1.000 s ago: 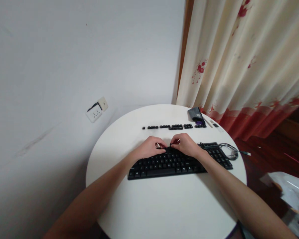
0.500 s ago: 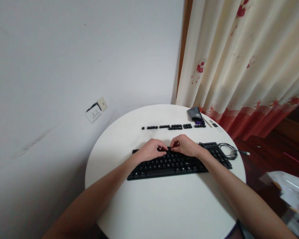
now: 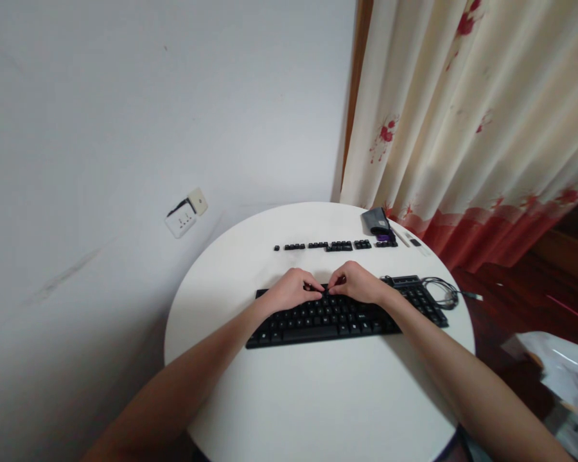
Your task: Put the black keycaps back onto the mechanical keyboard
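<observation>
A black keyboard lies on the white round table. Over its upper rows, my left hand and my right hand meet with their fingertips almost together. Thumb and index finger of each hand are pinched around a small black keycap at the keyboard's back edge, partly hidden by the fingers. Behind the keyboard, loose black keycaps stand in a row of short groups, with a single keycap at the left end.
A grey pouch lies at the back right beside a pale stick and a small dark item. The coiled USB cable rests right of the keyboard. A wall with a socket stands left, a curtain behind right.
My right hand has shifted very slightly left and its fingertips sit a little closer to those of my left hand. The keyboard and the keycap row have stayed in place.
</observation>
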`<state>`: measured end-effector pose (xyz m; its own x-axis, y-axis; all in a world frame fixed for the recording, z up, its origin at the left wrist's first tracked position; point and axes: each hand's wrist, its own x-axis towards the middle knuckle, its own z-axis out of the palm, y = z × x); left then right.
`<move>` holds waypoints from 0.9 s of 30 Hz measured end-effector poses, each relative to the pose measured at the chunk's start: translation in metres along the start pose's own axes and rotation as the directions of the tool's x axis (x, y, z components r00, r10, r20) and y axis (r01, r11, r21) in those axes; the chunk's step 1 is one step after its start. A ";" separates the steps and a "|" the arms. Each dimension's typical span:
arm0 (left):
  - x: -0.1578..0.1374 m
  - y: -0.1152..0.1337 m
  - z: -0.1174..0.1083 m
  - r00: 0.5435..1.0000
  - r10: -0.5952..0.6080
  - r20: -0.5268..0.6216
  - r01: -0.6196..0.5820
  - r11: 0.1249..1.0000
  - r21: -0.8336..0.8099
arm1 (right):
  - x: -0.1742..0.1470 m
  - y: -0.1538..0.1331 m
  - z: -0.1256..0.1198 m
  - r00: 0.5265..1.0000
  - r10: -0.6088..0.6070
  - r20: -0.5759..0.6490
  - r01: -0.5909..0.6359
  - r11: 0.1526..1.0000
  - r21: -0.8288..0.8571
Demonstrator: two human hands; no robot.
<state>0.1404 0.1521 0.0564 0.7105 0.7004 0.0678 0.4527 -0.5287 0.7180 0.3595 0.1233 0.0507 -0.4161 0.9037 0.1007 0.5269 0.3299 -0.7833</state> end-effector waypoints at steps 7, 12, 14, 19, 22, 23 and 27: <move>0.000 0.001 0.003 0.999 0.013 -0.030 -0.012 0.999 0.039 | -0.001 -0.003 0.005 0.999 -0.043 0.016 0.045 0.993 -0.107; -0.001 -0.001 0.004 0.996 0.083 -0.032 -0.078 0.987 0.139 | -0.004 -0.009 0.006 0.995 -0.100 0.025 0.103 0.967 -0.232; -0.001 -0.002 0.004 0.993 0.116 -0.017 -0.112 0.980 0.168 | -0.005 -0.010 0.006 0.993 -0.113 0.037 0.119 0.959 -0.257; -0.001 -0.001 0.002 0.990 0.144 -0.005 -0.141 0.977 0.158 | -0.005 -0.012 0.006 0.989 -0.143 0.050 0.151 0.941 -0.304; -0.002 -0.001 0.003 0.993 0.118 -0.028 -0.113 0.983 0.141 | -0.006 -0.013 0.004 0.986 -0.148 0.078 0.166 0.930 -0.328; -0.002 -0.001 0.004 0.994 0.107 -0.033 -0.101 0.986 0.131 | -0.006 -0.013 0.002 0.985 -0.143 0.094 0.167 0.927 -0.336; -0.001 -0.002 0.006 0.996 0.069 -0.048 -0.064 0.993 0.098 | -0.010 -0.014 -0.003 0.982 -0.120 0.148 0.168 0.914 -0.369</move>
<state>0.1420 0.1491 0.0506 0.7133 0.6844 0.1507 0.4569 -0.6172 0.6406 0.3587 0.1105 0.0630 -0.5815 0.8071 0.1024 0.6854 0.5538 -0.4728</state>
